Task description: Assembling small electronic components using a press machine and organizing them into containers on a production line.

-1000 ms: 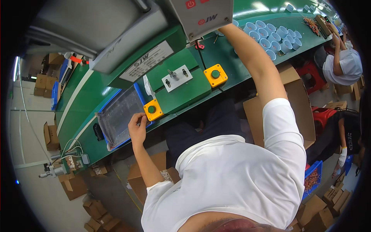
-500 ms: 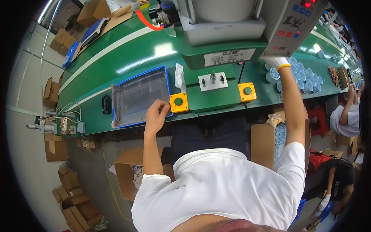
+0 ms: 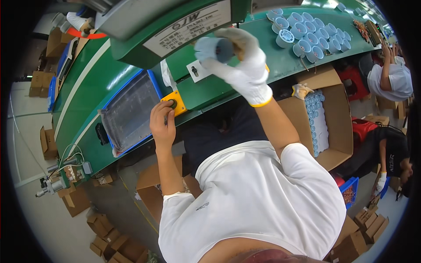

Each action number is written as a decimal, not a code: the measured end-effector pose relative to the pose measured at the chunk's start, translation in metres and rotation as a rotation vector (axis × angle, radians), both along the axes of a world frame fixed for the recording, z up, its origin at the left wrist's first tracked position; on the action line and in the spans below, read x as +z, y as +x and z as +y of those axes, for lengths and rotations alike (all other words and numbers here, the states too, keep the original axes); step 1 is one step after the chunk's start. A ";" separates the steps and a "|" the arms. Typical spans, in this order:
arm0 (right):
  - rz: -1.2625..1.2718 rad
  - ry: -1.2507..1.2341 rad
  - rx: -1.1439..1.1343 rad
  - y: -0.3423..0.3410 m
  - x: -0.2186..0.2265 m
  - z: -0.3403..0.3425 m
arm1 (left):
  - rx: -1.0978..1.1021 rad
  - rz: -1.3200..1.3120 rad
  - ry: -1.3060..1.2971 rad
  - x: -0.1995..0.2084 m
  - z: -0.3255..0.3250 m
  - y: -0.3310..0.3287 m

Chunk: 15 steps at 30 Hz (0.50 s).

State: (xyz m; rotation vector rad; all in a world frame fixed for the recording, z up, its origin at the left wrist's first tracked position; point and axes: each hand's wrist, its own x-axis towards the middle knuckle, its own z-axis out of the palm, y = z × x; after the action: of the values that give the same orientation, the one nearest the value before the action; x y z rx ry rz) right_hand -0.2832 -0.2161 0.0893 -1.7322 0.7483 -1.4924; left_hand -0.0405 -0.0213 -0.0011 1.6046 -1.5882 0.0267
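Observation:
My right hand [image 3: 249, 73], in a white glove with a yellow cuff, grips a light-blue plastic cup [image 3: 214, 49] tilted sideways, its open end facing right. It is held over the press's metal fixture plate [image 3: 195, 70], partly hiding it. My bare left hand [image 3: 164, 119] is at the yellow button box [image 3: 179, 105], one finger by its dark round button [image 3: 173, 104]. The other fingers are curled together; a small dark spot shows between them, too small to name. Above stands the green press head [image 3: 175, 33].
A blue-rimmed tray [image 3: 151, 81] lies left of the fixture. Several light-blue cups [image 3: 311, 39] stand on the bench [image 3: 280, 65] at right. An open carton [image 3: 337, 109] of small blue parts is below them. Co-workers sit at far right.
My right hand has come back from the cups at right and brought one in front of the press. The left hand has shifted onto the button box. The whole view has turned.

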 end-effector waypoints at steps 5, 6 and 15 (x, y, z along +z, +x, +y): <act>0.301 -0.429 -0.207 0.034 -0.010 -0.008 | 0.021 0.008 -0.028 -0.008 0.003 0.000; 0.304 -0.426 -0.202 0.034 -0.013 -0.008 | 0.018 0.000 -0.038 -0.008 0.004 -0.001; 0.170 -0.514 -0.237 0.036 -0.022 -0.009 | 0.026 -0.020 -0.057 -0.004 -0.001 -0.002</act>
State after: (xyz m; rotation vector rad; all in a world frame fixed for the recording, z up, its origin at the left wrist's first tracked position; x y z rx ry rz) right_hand -0.2471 -0.2252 0.0673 -2.2364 0.7156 -1.8307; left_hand -0.0428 -0.0218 -0.0052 1.5847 -1.5682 0.1012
